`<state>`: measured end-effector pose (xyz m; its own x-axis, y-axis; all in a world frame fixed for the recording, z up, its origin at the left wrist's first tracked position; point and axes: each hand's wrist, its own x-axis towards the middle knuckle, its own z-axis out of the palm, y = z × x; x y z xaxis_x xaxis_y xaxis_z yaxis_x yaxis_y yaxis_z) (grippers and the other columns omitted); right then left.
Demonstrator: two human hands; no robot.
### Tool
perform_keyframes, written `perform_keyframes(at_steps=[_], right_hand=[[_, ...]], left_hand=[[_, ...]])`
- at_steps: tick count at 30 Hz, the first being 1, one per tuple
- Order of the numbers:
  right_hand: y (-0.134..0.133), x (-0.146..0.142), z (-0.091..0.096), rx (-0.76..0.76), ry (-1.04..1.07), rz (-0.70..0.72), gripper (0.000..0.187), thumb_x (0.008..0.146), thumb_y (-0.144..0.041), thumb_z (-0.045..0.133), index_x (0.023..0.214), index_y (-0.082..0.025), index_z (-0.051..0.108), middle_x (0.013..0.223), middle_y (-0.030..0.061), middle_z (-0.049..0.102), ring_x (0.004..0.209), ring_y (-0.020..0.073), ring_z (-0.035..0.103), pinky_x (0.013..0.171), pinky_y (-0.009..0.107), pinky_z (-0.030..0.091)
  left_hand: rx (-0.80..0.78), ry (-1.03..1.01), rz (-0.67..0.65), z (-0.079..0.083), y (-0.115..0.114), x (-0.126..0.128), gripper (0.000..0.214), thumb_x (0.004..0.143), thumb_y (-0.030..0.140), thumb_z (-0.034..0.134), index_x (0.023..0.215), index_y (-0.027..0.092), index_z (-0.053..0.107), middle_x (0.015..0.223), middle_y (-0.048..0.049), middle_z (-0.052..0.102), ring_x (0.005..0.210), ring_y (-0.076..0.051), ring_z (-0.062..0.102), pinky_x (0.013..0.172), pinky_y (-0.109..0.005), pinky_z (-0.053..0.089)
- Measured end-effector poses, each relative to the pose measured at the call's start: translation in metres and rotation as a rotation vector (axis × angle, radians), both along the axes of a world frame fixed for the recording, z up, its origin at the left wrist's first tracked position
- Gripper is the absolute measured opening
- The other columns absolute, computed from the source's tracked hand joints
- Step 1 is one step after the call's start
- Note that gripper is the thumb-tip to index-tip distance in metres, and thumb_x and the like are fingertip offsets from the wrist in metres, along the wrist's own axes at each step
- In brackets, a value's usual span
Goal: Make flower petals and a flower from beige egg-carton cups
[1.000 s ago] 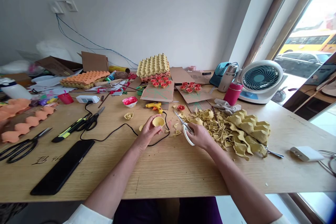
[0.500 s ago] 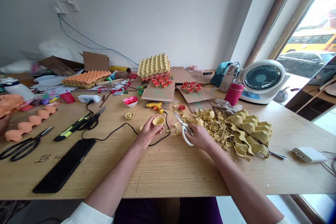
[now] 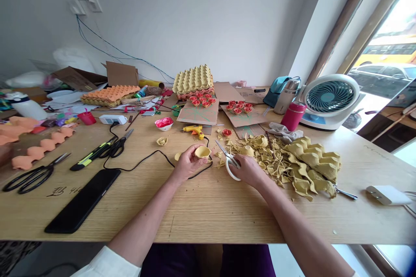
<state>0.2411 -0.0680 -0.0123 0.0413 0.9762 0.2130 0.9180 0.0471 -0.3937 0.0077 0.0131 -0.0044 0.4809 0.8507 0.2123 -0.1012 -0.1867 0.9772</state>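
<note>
A small yellow egg-carton cup (image 3: 203,153) sits in the fingers of my left hand (image 3: 186,164), its open side facing up and toward me. My right hand (image 3: 250,170) is closed around white-handled scissors (image 3: 230,161), whose blades point away to the left, slightly parted, low over the table. Just beyond my right hand lies another yellow cup (image 3: 247,150). A heap of yellow carton scraps (image 3: 276,160) spreads to its right. Behind my left hand are a yellow glue gun (image 3: 194,130) and a pale carton rosette (image 3: 162,141).
Red carton flowers (image 3: 238,107) stand on cardboard sheets at the back, near stacked egg trays (image 3: 193,78). To the left lie a phone (image 3: 82,201), black scissors (image 3: 35,175) and a cutter (image 3: 91,156). A fan (image 3: 331,99) stands right. The glue gun's cord crosses behind my left hand.
The view has shifted slightly, so the table items appear a little farther right. My left hand, holding the cup, has moved slightly right toward the scissors. My right hand keeps its grip.
</note>
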Motion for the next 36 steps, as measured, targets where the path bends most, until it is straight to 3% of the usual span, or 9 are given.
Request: perform_keyframes(at_steps=[6,15,22,25,29,33,36], right_hand=[[-0.002,-0.002,0.003,-0.027,-0.033,0.017,0.020,0.086,-0.038,0.062,0.078,-0.020,0.061,0.074,0.0035,0.066,0.065,0.0158,0.057,0.061,0.026,0.036],[-0.004,-0.003,0.001,-0.034,-0.097,-0.145,0.021,0.084,-0.041,0.068,0.088,-0.021,0.060,0.088,0.0106,0.069,0.075,0.0233,0.063,0.061,0.031,0.035],[-0.007,0.000,0.006,-0.011,-0.087,-0.110,0.019,0.082,-0.036,0.071,0.090,-0.021,0.062,0.097,0.0094,0.066,0.087,0.0241,0.063,0.067,0.030,0.041],[-0.012,-0.006,0.017,0.122,0.038,0.023,0.011,0.091,-0.029,0.060,0.097,-0.021,0.062,0.099,0.0080,0.065,0.086,0.0198,0.062,0.071,0.029,0.043],[-0.020,-0.023,0.026,0.266,0.405,0.388,0.020,0.095,-0.030,0.055,0.111,-0.020,0.060,0.101,0.0065,0.063,0.076,0.0143,0.059,0.074,0.028,0.047],[-0.019,-0.033,0.019,0.154,0.588,0.431,0.018,0.094,-0.035,0.057,0.103,-0.020,0.060,0.074,-0.0007,0.061,0.066,0.0135,0.056,0.066,0.027,0.046],[-0.015,-0.031,0.009,0.072,0.735,0.425,0.020,0.095,-0.040,0.055,0.098,-0.020,0.059,0.071,-0.0021,0.060,0.064,0.0122,0.056,0.062,0.025,0.044]], left_hand=[[-0.019,-0.015,-0.020,-0.005,0.002,0.001,0.069,0.064,0.046,0.086,0.119,0.015,0.058,0.100,-0.0081,0.070,0.078,-0.018,0.066,0.071,-0.031,0.055],[-0.150,-0.039,-0.128,0.002,-0.007,0.000,0.066,0.069,0.053,0.083,0.116,0.014,0.059,0.083,-0.0054,0.071,0.061,-0.012,0.062,0.061,-0.026,0.053],[-0.196,-0.009,-0.191,0.000,-0.011,0.001,0.069,0.063,0.065,0.080,0.103,0.013,0.059,0.068,-0.0020,0.067,0.045,-0.007,0.051,0.044,-0.020,0.043],[-0.193,0.006,-0.205,-0.004,-0.012,0.004,0.069,0.065,0.069,0.077,0.100,0.013,0.058,0.068,-0.0015,0.067,0.042,-0.006,0.048,0.040,-0.019,0.038],[-0.183,0.033,-0.236,-0.008,-0.018,0.009,0.071,0.068,0.071,0.073,0.106,0.012,0.059,0.067,-0.0003,0.064,0.043,-0.007,0.047,0.039,-0.019,0.035],[-0.071,0.102,-0.270,-0.009,-0.023,0.013,0.068,0.075,0.068,0.069,0.115,0.013,0.060,0.076,-0.0017,0.063,0.049,-0.008,0.049,0.043,-0.019,0.036],[0.211,0.178,-0.116,-0.006,-0.026,0.012,0.054,0.083,0.058,0.067,0.119,0.017,0.061,0.095,-0.0051,0.061,0.064,-0.010,0.054,0.054,-0.021,0.043]])
